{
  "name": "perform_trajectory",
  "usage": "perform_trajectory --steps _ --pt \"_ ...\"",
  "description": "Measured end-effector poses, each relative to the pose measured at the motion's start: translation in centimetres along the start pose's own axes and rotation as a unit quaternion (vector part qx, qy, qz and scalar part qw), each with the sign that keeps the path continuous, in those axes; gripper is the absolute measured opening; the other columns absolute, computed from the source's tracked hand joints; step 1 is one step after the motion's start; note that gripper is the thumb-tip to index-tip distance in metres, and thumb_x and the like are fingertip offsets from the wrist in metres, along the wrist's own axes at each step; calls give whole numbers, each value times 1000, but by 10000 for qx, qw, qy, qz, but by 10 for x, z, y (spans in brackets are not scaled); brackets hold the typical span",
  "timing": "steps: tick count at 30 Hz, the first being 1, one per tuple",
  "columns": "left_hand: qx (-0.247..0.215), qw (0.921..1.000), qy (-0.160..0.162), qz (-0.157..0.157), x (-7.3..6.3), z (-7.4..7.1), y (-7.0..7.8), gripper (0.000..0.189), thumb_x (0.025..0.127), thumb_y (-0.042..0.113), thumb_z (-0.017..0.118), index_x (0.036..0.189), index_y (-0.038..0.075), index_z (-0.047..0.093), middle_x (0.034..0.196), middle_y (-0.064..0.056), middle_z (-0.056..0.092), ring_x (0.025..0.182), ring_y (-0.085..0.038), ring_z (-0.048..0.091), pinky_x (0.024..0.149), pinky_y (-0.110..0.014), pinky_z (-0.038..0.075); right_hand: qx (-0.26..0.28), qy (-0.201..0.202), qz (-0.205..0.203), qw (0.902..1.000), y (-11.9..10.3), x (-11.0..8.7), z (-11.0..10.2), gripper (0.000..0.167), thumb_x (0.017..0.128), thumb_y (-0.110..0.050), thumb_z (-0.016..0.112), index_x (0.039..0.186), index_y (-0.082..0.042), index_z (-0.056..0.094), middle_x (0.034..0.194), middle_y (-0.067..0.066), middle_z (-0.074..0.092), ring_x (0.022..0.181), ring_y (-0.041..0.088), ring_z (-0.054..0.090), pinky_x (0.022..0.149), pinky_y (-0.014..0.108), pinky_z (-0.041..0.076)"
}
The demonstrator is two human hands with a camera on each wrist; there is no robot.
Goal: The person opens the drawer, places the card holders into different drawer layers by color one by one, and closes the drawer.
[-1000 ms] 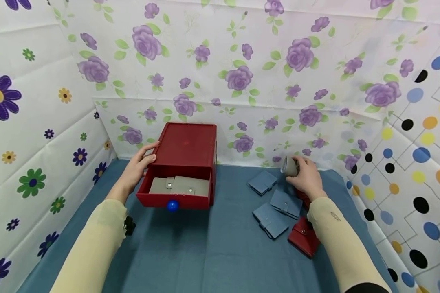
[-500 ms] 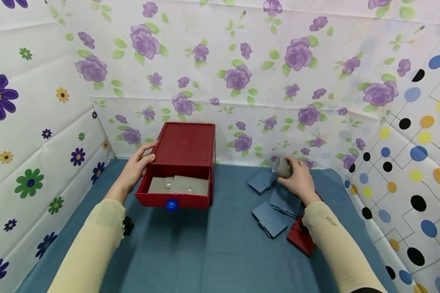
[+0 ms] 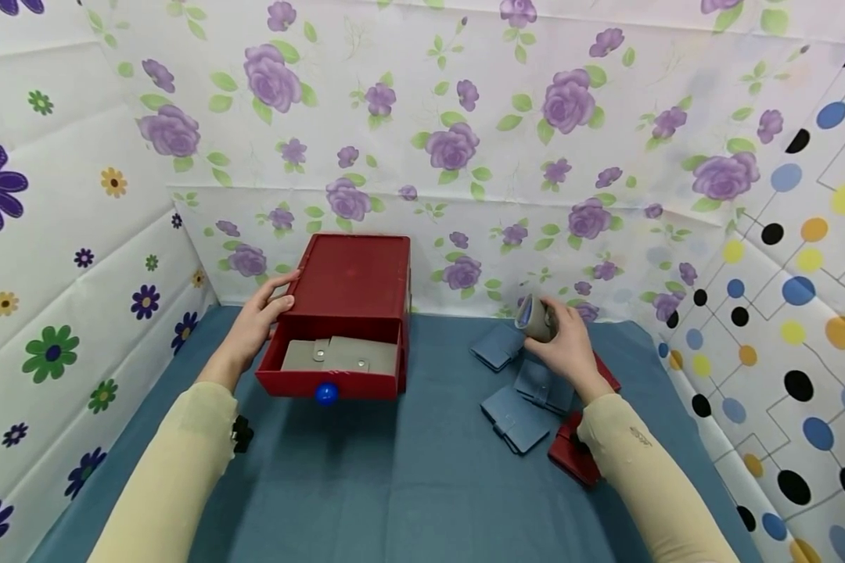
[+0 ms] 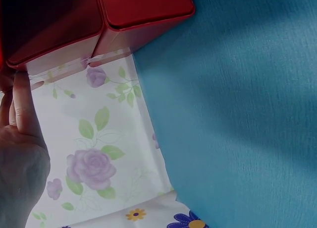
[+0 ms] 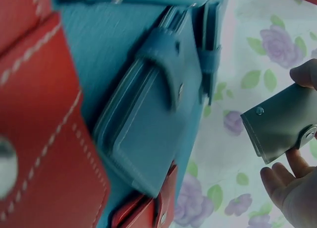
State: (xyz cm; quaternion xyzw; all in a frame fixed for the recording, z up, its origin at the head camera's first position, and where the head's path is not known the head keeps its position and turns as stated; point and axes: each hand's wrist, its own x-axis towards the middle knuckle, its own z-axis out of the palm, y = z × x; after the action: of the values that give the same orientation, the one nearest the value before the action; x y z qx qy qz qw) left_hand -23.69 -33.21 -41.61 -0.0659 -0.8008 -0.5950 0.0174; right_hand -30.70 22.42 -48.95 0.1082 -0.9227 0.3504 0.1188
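Note:
My right hand pinches a grey wallet between thumb and fingers, raised over the back right of the table. The right wrist view shows this wallet's snap strap and its flat side. At the left, my left hand rests its fingers along the left side of a red drawer box. The box's drawer is pulled out, with a blue knob on its front. Grey wallets lie inside; how many is hard to tell.
Three blue wallets lie below and left of the right hand. Red wallets lie near the right forearm, partly hidden by it. Patterned cloth walls rise behind and on both sides of the blue tablecloth.
My right hand has moved left and slightly up with the grey wallet, uncovering part of a red wallet behind it. The left hand stays on the box; the drawer stands as before.

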Motion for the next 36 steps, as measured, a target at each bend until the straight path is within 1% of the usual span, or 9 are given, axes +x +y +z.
perform_trajectory --steps 8,11,13,16,19,23,29,33,36 --pt "83 10000 30 -45 -1 1 2 62 112 46 51 171 34 32 166 -17 41 122 -28 61 86 -36 58 282 100 -199 9994 -20 -1 5 83 92 -31 85 164 -20 46 152 23 48 129 46 52 95 68 50" --pt "83 9999 36 -43 -1 2 3 62 113 46 51 171 35 32 167 -16 40 125 -33 60 87 -37 57 374 100 -348 9986 -27 0 6 83 92 -32 85 165 -21 46 151 23 49 128 45 53 94 67 51" --pt "54 10000 30 -44 -1 2 3 62 113 46 51 171 34 32 168 -16 39 125 -32 60 87 -36 58 436 96 -431 9981 -32 0 6 84 92 -32 86 165 -23 46 151 22 50 128 45 53 94 66 51" --pt "7 10000 17 -46 -2 2 3 62 113 45 51 171 34 32 168 -15 38 123 -27 61 86 -35 58 545 33 -506 9972 -40 -1 6 84 92 -32 87 165 -25 45 151 21 51 129 44 53 93 66 51" --pt "-28 10000 18 -42 -2 2 3 62 113 44 51 170 33 33 168 -16 38 120 -21 63 85 -33 59 597 -41 -469 9971 -46 -1 7 85 91 -34 87 165 -29 45 152 19 51 130 43 52 93 65 52" --pt "-3 10000 35 -47 -3 2 3 62 113 45 51 170 34 33 168 -16 38 119 -20 63 85 -33 59 713 -87 -461 9964 -54 -3 8 87 91 -35 87 166 -29 43 155 17 49 136 43 50 98 66 50" --pt "44 10000 42 -61 -3 2 4 62 112 46 51 171 34 32 169 -14 37 125 -30 60 87 -36 57 1079 -46 -665 9919 -69 -9 11 91 89 -27 90 165 -22 41 156 16 49 142 39 48 112 62 44" --pt "18 10000 30 -42 -3 2 4 62 112 46 51 171 34 32 170 -13 35 129 -35 57 88 -35 58 1241 28 -772 9893 -78 -12 13 88 87 -23 91 161 -18 44 155 14 52 143 36 49 114 58 43" --pt "-12 10000 21 -29 -3 2 3 62 113 45 51 171 34 32 171 -13 33 131 -37 57 87 -34 58 1244 20 -816 9889 -84 -15 14 86 87 -24 92 159 -18 45 154 13 54 142 35 51 113 57 44"
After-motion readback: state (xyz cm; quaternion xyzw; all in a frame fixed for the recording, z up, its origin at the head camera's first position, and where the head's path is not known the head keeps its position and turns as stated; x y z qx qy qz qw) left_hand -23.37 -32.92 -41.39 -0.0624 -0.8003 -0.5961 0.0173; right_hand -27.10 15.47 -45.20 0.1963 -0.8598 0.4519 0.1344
